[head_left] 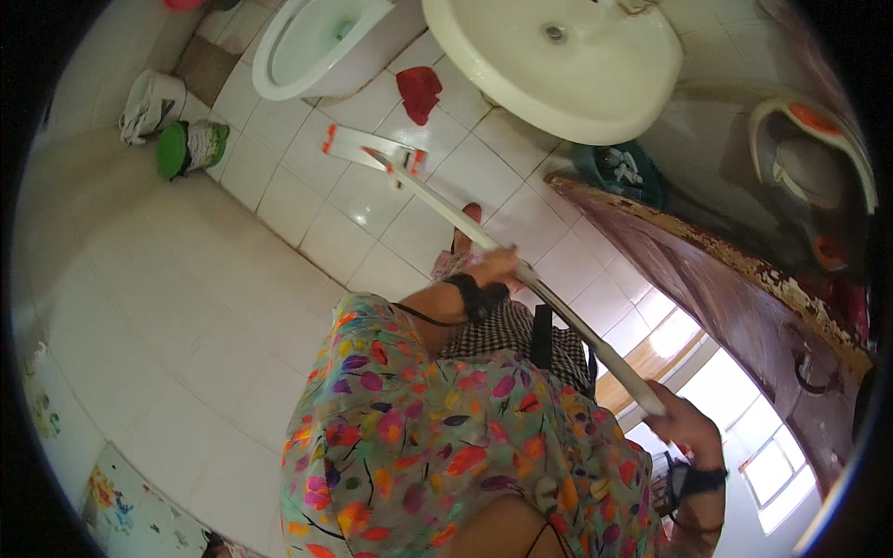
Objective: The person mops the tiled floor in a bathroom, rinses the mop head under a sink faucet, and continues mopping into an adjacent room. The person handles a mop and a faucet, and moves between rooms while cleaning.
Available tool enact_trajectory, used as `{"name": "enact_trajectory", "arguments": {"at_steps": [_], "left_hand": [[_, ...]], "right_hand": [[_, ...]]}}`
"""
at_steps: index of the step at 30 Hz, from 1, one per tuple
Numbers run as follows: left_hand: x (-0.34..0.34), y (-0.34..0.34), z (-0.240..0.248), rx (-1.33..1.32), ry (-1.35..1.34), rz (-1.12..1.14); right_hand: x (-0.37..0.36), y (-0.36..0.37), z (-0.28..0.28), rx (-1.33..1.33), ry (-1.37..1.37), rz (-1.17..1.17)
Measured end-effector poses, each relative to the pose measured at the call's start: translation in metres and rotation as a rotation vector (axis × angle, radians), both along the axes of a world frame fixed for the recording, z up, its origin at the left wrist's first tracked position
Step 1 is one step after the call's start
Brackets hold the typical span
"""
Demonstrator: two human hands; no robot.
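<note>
White-tiled floor carries red cloth, mop head.

The mop has a smooth pole, part metallic sheen, part pale plastic. The floor is glossy tile; sink and toilet look like shiny ceramic. The door's edge is rough, flaking wood. The red rag looks like matt cloth.

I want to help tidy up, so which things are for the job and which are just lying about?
For the job:
flat-headed mop, its pole gripped by the left hand and right hand
its white head with orange-red ends

Apparently just lying or standing about:
red cloth-like piece on the floor
green-topped bin
white container
teal tub near the washbasin
</note>
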State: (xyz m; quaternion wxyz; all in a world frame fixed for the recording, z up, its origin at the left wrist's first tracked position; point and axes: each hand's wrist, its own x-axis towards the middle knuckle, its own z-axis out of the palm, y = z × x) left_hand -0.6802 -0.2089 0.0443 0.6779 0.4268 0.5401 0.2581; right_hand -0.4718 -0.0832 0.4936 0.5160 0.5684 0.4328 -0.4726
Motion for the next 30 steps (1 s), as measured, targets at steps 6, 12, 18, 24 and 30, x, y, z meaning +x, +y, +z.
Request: {"name": "enact_trajectory", "arguments": {"at_steps": [6, 12, 18, 24, 30], "left_hand": [[0.141, 0.055, 0.098, -1.37, -1.218, 0.253], [0.159, 0.105, 0.146, -1.201, -1.337, 0.351], [0.149, 0.125, 0.157, -1.055, -1.356, 0.546], [0.098, 0.096, 0.157, -0.999, -1.376, 0.773], [0.034, 0.054, 0.115, -1.016, -1.198, 0.896]], "right_hand": [[0.054, -0.051, 0.128, 0.431, -0.182, 0.286], [0.011, -0.074, 0.159, 0.749, -0.28, 0.74], [-0.017, -0.022, 0.17, 0.725, -0.285, 0.95], [-0.042, -0.001, 0.159, 0.779, -0.189, 0.953], [-0.029, 0.028, 0.1, 0.624, -0.01, 0.812]]}}
